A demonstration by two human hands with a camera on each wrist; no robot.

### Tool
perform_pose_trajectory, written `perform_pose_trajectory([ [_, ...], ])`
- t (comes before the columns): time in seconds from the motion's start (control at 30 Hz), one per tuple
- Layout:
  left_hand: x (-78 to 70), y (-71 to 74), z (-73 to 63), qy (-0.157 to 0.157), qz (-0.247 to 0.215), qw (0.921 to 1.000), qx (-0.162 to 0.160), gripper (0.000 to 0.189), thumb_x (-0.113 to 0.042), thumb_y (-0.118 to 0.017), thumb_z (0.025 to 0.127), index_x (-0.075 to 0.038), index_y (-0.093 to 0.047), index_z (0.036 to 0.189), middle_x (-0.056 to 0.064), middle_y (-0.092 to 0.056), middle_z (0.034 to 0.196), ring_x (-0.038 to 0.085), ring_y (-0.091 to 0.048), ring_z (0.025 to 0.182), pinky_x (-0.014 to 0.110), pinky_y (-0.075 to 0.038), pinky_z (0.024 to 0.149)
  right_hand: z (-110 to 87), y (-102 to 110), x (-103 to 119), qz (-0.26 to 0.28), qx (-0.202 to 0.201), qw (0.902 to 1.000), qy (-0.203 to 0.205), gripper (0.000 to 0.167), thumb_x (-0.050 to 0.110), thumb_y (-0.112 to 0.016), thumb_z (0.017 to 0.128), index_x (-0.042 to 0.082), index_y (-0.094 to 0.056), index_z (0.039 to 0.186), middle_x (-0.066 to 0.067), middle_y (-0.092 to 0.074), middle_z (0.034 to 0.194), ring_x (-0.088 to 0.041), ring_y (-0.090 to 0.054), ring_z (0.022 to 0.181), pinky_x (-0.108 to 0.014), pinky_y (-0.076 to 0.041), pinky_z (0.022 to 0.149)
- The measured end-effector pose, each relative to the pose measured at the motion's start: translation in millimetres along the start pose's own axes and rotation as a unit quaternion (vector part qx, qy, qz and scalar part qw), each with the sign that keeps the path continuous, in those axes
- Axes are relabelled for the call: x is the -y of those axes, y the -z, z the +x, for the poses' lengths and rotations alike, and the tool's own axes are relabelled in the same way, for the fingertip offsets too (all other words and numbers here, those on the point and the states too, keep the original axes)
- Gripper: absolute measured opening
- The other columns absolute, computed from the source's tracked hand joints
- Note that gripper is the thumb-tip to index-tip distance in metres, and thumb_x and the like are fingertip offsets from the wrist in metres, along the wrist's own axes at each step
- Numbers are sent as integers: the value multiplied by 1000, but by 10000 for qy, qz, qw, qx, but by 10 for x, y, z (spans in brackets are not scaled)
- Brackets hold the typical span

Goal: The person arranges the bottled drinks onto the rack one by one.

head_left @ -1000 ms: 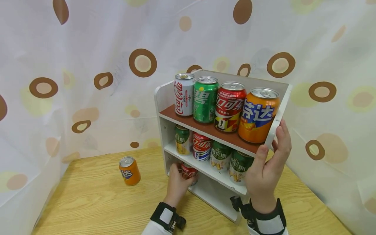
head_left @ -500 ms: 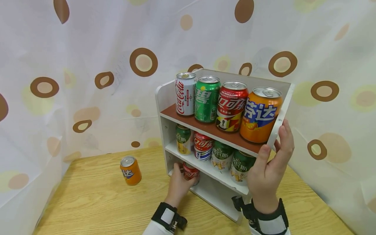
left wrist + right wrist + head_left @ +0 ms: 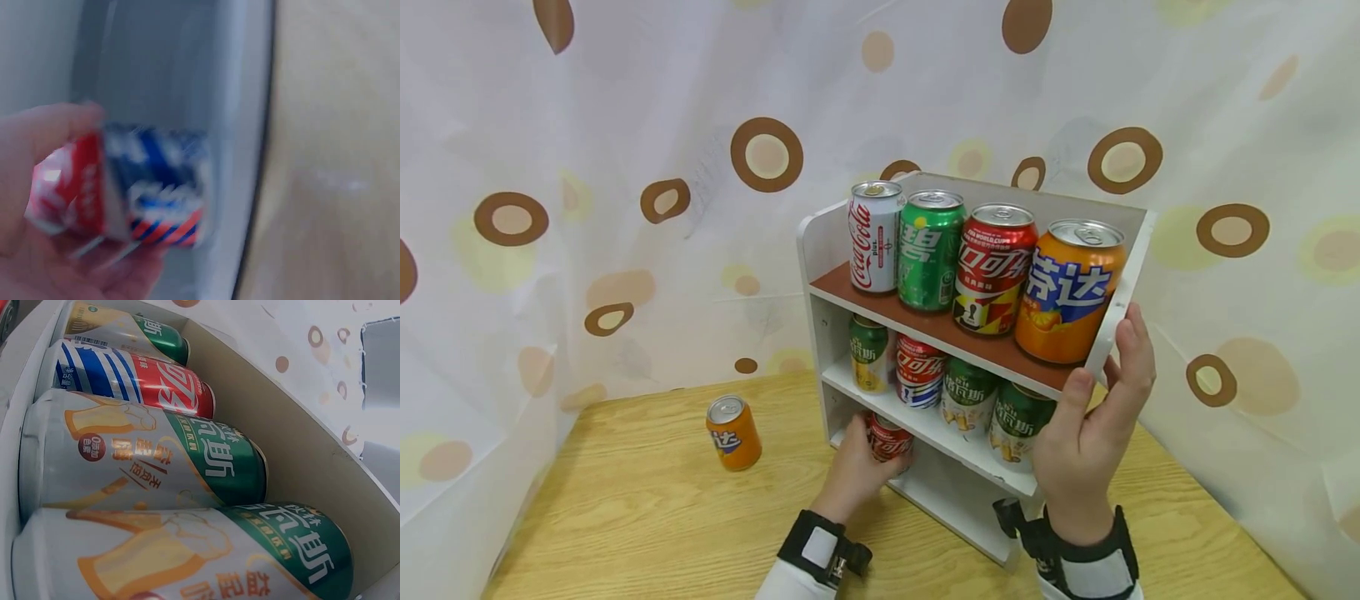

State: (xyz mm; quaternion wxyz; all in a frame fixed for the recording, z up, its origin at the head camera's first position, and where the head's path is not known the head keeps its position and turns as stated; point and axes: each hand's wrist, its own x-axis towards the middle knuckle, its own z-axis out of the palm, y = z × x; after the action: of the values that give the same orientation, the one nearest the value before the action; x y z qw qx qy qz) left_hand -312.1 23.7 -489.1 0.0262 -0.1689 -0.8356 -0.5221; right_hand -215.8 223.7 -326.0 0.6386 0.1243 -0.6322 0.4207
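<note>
In the bottom compartment of a small white shelf, my left hand grips a red cola can. The left wrist view shows the can blurred, its blue-and-white striped lower part beyond the fingers, thumb on one side. My right hand holds the shelf's right side panel, thumb at the front edge and fingers along the outside. On the top board stand a white cola can, a green can, a red cola can and an orange can.
The middle level holds a row of cans: a green-and-yellow can, a red striped cola can and two green-and-white cans. Another orange can stands apart on the wooden table, left of the shelf. A patterned curtain hangs behind.
My left wrist has shifted slightly left, while the hand stays on the cola can in the bottom compartment. The right hand keeps its place on the side panel. The head view has drifted slightly.
</note>
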Motion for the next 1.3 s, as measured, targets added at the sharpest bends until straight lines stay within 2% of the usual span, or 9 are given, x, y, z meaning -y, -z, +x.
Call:
perform_pose_trajectory([
  [0.07,6,66,-1,-32,102,9997,224,71,-11,-81,85,4,-42,142,24,-57,134,40,-59,124,56,-50,105,1,1,2,1,3,10000,-7,41,12,-45,109,-15,-34,138,-23,-35,158,-33,-37,146,-37,-37,116],
  [0.17,31,122,2,-64,250,9989,389,65,-8,-79,85,6,-46,140,26,-61,133,42,-61,123,55,-52,103,3,0,3,4,5,10000,-13,41,12,-45,109,-15,-34,138,-23,-35,158,-33,-37,146,-38,-37,117],
  [0.43,67,143,12,-171,274,9986,420,65,-8,-82,83,8,-50,137,28,-63,130,43,-64,119,53,-56,99,3,-8,-9,-17,-64,10000,38,44,18,-46,110,-15,-36,137,-24,-36,157,-34,-37,145,-38,-37,116],
  [0.7,50,129,12,-101,198,9984,516,64,-9,-83,84,5,-50,138,24,-63,131,40,-64,119,51,-57,98,0,5,-6,-26,15,10000,1,44,17,-45,110,-15,-35,138,-24,-35,158,-33,-37,146,-35,-36,116],
  [1.0,-39,6,-17,-113,194,9968,766,68,-10,-84,84,4,-50,141,23,-63,133,39,-64,120,51,-56,99,6,6,-6,-27,5,10000,14,44,18,-45,110,-15,-35,138,-24,-35,158,-33,-36,146,-34,-35,114],
  [1.1,-62,-67,-33,-256,240,9958,844,68,-10,-85,84,4,-49,141,22,-63,132,38,-65,119,50,-56,99,8,7,-8,-17,11,10000,10,45,19,-45,110,-15,-35,138,-24,-36,158,-33,-36,146,-34,-34,113],
  [1.3,-139,-208,-83,-490,486,9925,1009,67,-15,-85,85,-2,-51,142,14,-65,131,30,-66,118,42,-57,98,3,10,-8,-19,36,10000,58,46,20,-45,111,-15,-35,138,-24,-36,158,-33,-36,146,-34,-33,113],
])
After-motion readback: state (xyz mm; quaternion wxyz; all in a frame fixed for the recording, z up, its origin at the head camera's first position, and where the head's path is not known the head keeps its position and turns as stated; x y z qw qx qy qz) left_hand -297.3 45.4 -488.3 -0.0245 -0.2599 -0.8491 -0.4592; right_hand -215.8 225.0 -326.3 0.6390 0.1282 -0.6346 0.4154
